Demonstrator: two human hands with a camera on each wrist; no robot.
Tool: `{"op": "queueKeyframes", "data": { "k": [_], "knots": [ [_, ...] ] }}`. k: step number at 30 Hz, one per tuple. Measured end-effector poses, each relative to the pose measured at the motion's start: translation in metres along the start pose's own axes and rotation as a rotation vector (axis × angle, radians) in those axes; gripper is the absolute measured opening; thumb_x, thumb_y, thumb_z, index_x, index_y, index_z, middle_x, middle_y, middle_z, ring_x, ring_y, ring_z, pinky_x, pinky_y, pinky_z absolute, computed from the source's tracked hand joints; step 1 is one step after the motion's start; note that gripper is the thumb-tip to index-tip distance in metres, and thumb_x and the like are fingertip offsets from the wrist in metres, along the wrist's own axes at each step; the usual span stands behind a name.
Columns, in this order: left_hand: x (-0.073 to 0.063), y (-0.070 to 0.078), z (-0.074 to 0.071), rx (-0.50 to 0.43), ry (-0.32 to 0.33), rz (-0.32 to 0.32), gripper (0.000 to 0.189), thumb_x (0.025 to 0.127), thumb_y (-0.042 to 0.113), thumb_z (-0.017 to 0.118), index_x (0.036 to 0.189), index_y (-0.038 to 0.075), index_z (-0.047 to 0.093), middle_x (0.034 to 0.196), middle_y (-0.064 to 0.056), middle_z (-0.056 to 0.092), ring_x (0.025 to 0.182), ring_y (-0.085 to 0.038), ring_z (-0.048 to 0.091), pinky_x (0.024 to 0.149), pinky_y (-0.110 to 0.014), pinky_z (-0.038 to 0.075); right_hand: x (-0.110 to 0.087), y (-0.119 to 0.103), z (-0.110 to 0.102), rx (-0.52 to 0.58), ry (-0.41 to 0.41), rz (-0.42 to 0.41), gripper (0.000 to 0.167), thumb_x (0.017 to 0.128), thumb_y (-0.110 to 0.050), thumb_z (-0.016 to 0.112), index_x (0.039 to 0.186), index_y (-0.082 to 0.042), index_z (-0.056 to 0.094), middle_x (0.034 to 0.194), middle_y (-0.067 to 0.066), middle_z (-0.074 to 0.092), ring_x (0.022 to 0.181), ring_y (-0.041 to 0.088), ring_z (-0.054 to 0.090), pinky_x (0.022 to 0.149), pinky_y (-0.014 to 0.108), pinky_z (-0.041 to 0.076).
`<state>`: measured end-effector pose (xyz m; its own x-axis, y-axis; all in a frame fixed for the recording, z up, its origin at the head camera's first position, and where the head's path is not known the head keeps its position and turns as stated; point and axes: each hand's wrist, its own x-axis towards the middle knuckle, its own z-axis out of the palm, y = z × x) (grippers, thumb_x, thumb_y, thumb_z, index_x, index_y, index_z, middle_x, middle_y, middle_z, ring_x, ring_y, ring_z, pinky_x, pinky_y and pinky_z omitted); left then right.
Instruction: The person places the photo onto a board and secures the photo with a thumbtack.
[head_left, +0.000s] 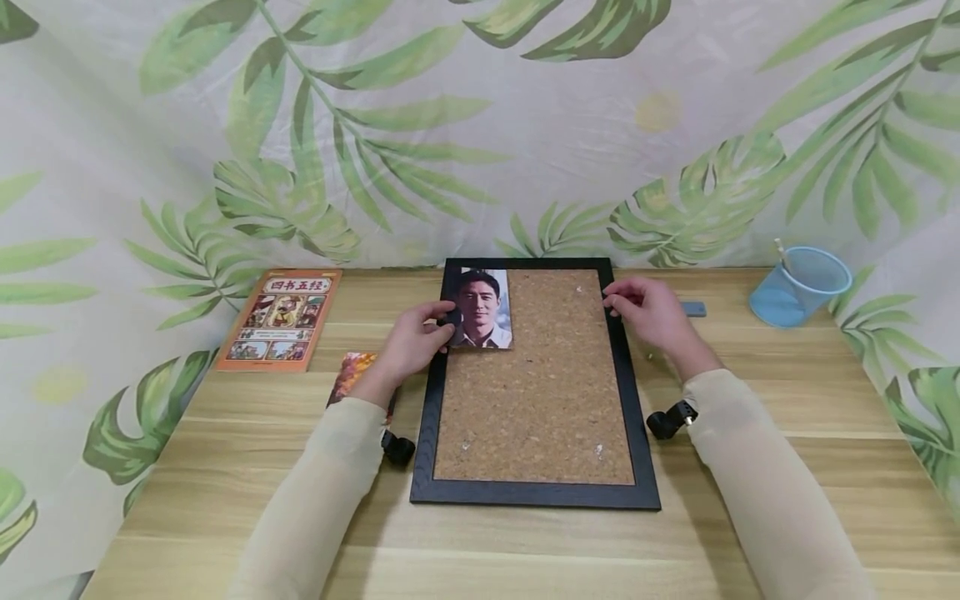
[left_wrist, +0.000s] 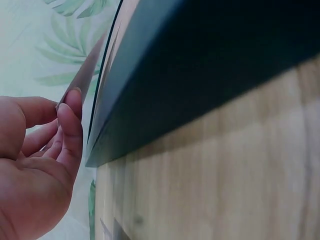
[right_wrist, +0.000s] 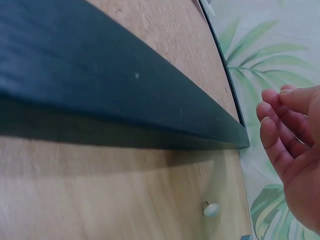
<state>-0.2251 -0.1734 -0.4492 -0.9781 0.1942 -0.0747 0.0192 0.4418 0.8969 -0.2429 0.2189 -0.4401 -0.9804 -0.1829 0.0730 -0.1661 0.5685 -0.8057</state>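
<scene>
A black-framed cork board (head_left: 532, 400) lies on the wooden table. My left hand (head_left: 417, 340) is at its upper left and pinches the left edge of a portrait photo (head_left: 482, 310) between thumb and fingers. The photo overlaps the board's upper-left corner, and in the left wrist view the photo (left_wrist: 89, 70) slants edge-on over the frame. At the board's upper right, my right hand (head_left: 651, 315) hovers by the frame's edge. The right wrist view shows its fingers loosely bent with thumb and fingertips close together, and nothing shows between them.
A thumbtack (right_wrist: 210, 209) lies right of the board. Farther right are a small blue-grey block (head_left: 693, 309) and a blue mesh pen cup (head_left: 797, 287). An orange book (head_left: 279, 320) sits at the left. My left wrist partly covers a colourful picture (head_left: 351, 373). A leaf-patterned cloth (head_left: 420, 133) hangs behind.
</scene>
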Motion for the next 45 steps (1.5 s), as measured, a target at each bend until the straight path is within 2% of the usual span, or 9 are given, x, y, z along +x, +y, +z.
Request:
{"op": "queueKeyframes", "data": {
  "k": [9,14,19,24,29,35,39,42,45],
  "knots": [
    [0.005,0.008,0.007,0.056,-0.052,-0.008,0.045,0.109,0.004,0.058,0.153,-0.002,0.055,0.137,-0.027,0.059,0.082,-0.018,0.065,0.072,-0.028,0.056,0.010,0.000,0.013,-0.032,-0.037,-0.023,0.023,0.110,-0.007,0.059,0.124,0.007,0.070,0.110,0.027,0.075,0.093,0.034,0.070,0.073,0.018,0.051],
    [0.006,0.017,0.010,0.048,-0.087,-0.011,0.046,0.109,0.007,0.058,0.155,0.000,0.054,0.136,-0.025,0.061,0.089,-0.022,0.066,0.075,-0.030,0.056,0.014,0.000,0.020,-0.039,-0.048,-0.043,0.022,0.109,-0.008,0.061,0.123,0.006,0.071,0.103,0.026,0.074,0.091,0.035,0.071,0.071,0.020,0.053],
    [0.011,0.025,0.019,0.051,-0.106,0.006,0.045,0.108,0.006,0.060,0.152,-0.002,0.056,0.135,-0.025,0.063,0.100,-0.025,0.069,0.076,-0.027,0.055,0.015,-0.001,0.024,-0.037,-0.051,-0.028,0.022,0.110,-0.008,0.061,0.125,0.005,0.071,0.105,0.024,0.074,0.093,0.034,0.071,0.072,0.021,0.053],
    [0.017,0.027,0.027,0.052,-0.127,0.019,0.045,0.107,0.004,0.060,0.151,-0.004,0.056,0.136,-0.027,0.063,0.112,-0.029,0.071,0.077,-0.025,0.056,0.017,-0.005,0.027,-0.039,-0.060,-0.001,0.024,0.110,-0.009,0.060,0.126,0.004,0.071,0.107,0.023,0.074,0.095,0.034,0.071,0.075,0.024,0.053],
    [0.022,0.030,0.033,0.080,-0.144,0.023,0.045,0.107,0.005,0.060,0.152,-0.004,0.056,0.137,-0.026,0.064,0.110,-0.028,0.072,0.078,-0.027,0.058,0.022,-0.007,0.030,-0.064,-0.073,0.024,0.024,0.111,-0.011,0.061,0.127,0.003,0.071,0.108,0.022,0.075,0.095,0.032,0.072,0.076,0.027,0.054],
    [0.025,0.035,0.038,0.140,-0.158,0.043,0.046,0.106,0.004,0.061,0.150,-0.006,0.056,0.136,-0.027,0.065,0.104,-0.030,0.073,0.077,-0.028,0.057,0.028,-0.007,0.037,-0.036,-0.080,0.029,0.024,0.110,-0.012,0.062,0.124,0.004,0.071,0.109,0.023,0.076,0.093,0.030,0.072,0.074,0.024,0.054],
    [0.028,0.037,0.042,0.222,-0.167,0.056,0.046,0.106,0.006,0.062,0.149,-0.007,0.057,0.139,-0.027,0.066,0.117,-0.035,0.071,0.092,-0.038,0.059,0.032,-0.009,0.041,0.022,-0.078,0.040,0.022,0.109,-0.011,0.063,0.122,0.005,0.071,0.111,0.024,0.078,0.093,0.031,0.074,0.072,0.021,0.055],
    [0.031,0.037,0.045,0.287,-0.179,0.054,0.046,0.107,0.009,0.062,0.151,-0.005,0.057,0.143,-0.026,0.065,0.128,-0.036,0.066,0.106,-0.045,0.055,0.035,-0.012,0.043,0.049,-0.080,0.045,0.021,0.109,-0.010,0.064,0.121,0.006,0.071,0.109,0.025,0.077,0.092,0.031,0.075,0.071,0.022,0.056],
    [0.034,0.037,0.047,0.318,-0.188,0.044,0.047,0.108,0.011,0.061,0.152,-0.003,0.056,0.144,-0.024,0.065,0.132,-0.035,0.064,0.112,-0.048,0.052,0.038,-0.014,0.047,0.047,-0.089,0.046,0.022,0.109,-0.010,0.063,0.122,0.006,0.072,0.106,0.024,0.077,0.090,0.028,0.074,0.071,0.021,0.055]
  ]
}}
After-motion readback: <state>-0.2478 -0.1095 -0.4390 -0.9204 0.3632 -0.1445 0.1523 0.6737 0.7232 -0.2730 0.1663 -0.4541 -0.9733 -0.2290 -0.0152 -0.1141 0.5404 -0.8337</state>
